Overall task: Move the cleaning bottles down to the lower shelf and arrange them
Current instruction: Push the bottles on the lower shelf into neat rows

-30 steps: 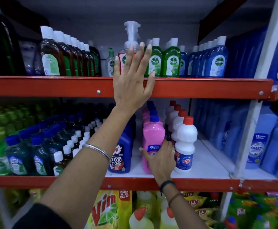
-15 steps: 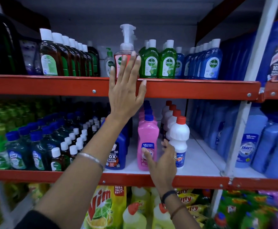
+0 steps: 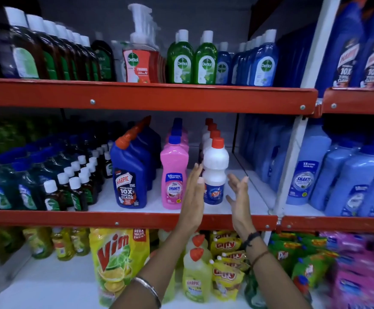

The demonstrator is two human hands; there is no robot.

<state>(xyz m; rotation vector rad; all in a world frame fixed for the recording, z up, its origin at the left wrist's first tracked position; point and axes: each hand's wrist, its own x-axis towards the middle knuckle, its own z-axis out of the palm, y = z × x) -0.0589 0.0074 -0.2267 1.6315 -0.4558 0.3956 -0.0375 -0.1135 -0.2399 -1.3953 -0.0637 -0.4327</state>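
Your left hand (image 3: 193, 192) has dropped from the upper rail; both spread palms, right hand (image 3: 237, 197) included, now flank the white bottle (image 3: 215, 172) at center frame, ready to straighten it.

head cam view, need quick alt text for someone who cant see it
Two open hands, the left hand and the right hand, flank a white bottle with a red cap at the front of the middle shelf, neither clearly gripping it. Left of it stand a pink Shakti bottle and a blue Harpic bottle; Dettol bottles fill the shelf above.
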